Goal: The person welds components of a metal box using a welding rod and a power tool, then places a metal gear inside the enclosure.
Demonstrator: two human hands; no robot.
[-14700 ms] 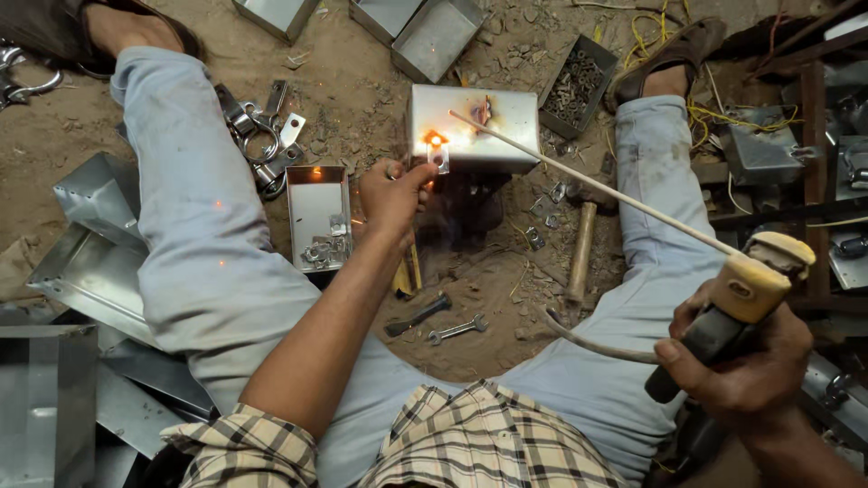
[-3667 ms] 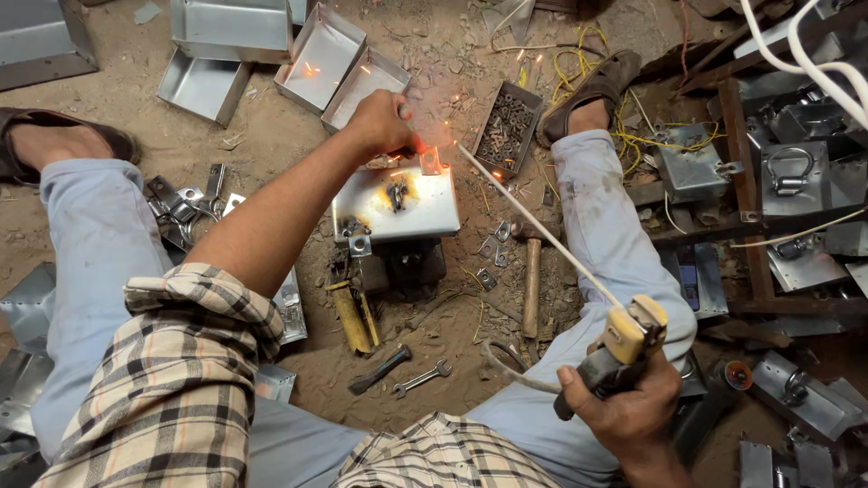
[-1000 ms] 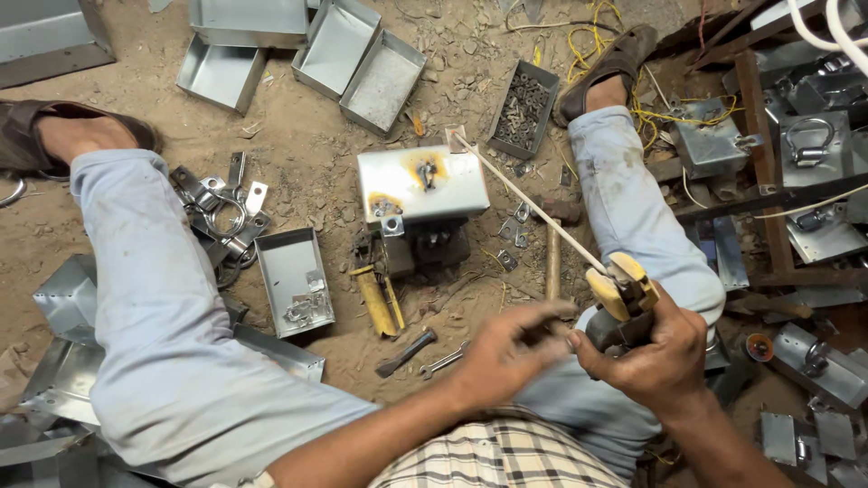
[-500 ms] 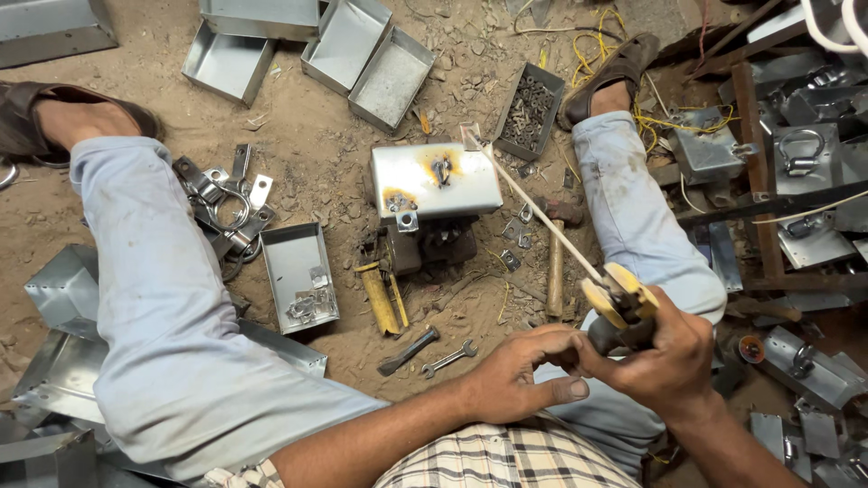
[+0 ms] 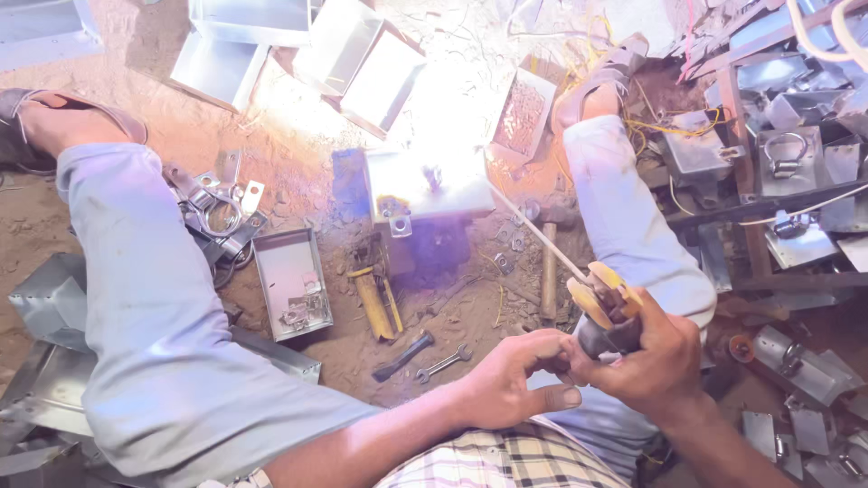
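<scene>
The right hand is wrapped in a full fist around the dark handle of the electrode holder, fingers pressed tight on it. The left hand comes in from nine o'clock, its fingers curled against the base of the same handle, touching the right hand; whether they truly clamp the handle or only steady it cannot be told. From the yellow clamp at the holder's head the thin welding rod runs toward eleven o'clock, its tip lost in a white glare on top of the small metal box that stands on the dirt floor between the person's outstretched legs.

The holder looks stiff and moderately heavy, with an insulated handle that is the only sound place to take hold. The rod is light, slender and likely springy, so it is best steered from the handle, not touched. The box is thin sheet metal, rigid, probably sharp-edged, and hot near the glare.

At nine o'clock from the box lies an open metal tray with small parts. A wrench lies at six o'clock, and a hammer just beside the rod's line.
</scene>
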